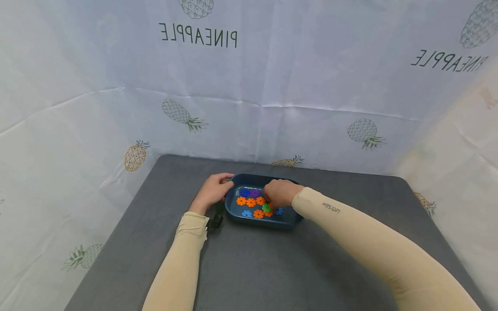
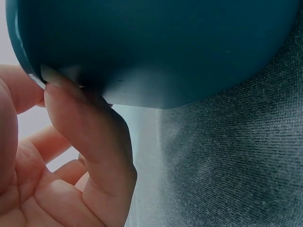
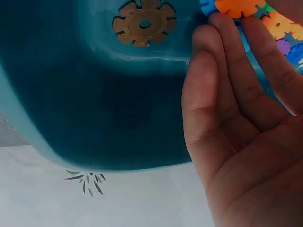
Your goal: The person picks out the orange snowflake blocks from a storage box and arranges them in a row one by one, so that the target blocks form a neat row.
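A dark blue tray [image 1: 256,223] holds several flat notched plastic discs: orange [image 1: 241,201], blue [image 1: 245,193], purple [image 1: 254,193], light blue [image 1: 247,214] and green [image 1: 266,208]. My left hand [image 1: 212,191] pinches the tray's left end, thumb and fingers at the rim [image 2: 18,40]. Over the tray's right part, my right hand [image 1: 284,192] reaches down among the discs. In the right wrist view its bent fingertips meet the edge of an orange disc [image 3: 234,6]; I cannot tell whether it is pinched. A gold-brown disc [image 3: 128,26] lies apart from that hand.
The tray stands near the back of a dark grey table [image 1: 268,263]. Behind and beside the table hangs a white cloth [image 1: 249,77] printed with pineapples. Long beige sleeves [image 1: 354,235] cover both forearms, and a black strap [image 1: 214,222] sits at the left wrist.
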`<state>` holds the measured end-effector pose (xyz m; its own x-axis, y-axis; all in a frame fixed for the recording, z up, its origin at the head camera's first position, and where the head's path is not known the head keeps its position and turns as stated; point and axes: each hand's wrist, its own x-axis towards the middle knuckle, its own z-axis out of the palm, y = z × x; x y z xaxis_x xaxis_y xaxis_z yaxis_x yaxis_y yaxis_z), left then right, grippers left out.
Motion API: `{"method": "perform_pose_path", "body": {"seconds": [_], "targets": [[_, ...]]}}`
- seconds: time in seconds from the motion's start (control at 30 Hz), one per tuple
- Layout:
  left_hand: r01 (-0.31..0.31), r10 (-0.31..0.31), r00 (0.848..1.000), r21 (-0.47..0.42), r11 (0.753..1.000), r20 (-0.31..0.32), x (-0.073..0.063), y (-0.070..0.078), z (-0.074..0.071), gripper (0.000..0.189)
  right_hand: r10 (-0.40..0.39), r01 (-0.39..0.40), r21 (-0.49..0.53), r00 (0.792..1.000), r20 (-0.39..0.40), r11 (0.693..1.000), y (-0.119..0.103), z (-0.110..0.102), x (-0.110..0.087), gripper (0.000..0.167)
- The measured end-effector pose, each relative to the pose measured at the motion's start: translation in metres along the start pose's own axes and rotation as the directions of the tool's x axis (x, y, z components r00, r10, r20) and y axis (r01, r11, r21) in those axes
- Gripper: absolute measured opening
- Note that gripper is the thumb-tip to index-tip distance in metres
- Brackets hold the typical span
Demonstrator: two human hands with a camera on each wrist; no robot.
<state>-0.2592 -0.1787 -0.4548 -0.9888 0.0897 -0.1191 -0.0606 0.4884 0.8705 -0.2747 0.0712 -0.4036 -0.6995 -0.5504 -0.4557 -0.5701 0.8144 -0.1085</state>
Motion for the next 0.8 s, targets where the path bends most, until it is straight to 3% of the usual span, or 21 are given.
{"method": "perform_pose_path", "body": {"seconds": [0.47,0.67,0.8], "targets": [[-0.006,0.006,1.000,0.012,1.000,-0.003,0.000,0.002,0.000,0.044,0.018,-0.018,0.028,1.000,0.003,0.999,0.002,0.000,0.001,0.012],[-0.002,0.002,1.000,0.001,1.000,0.011,0.001,0.001,0.000,0.044,0.017,-0.016,0.068,1.000,-0.023,0.998,0.011,-0.010,-0.009,0.008],[0.004,-0.004,0.999,-0.003,1.000,0.036,-0.002,-0.001,-0.002,0.047,0.001,0.004,0.112,0.999,-0.045,0.994,0.016,-0.020,-0.022,0.015]]}}
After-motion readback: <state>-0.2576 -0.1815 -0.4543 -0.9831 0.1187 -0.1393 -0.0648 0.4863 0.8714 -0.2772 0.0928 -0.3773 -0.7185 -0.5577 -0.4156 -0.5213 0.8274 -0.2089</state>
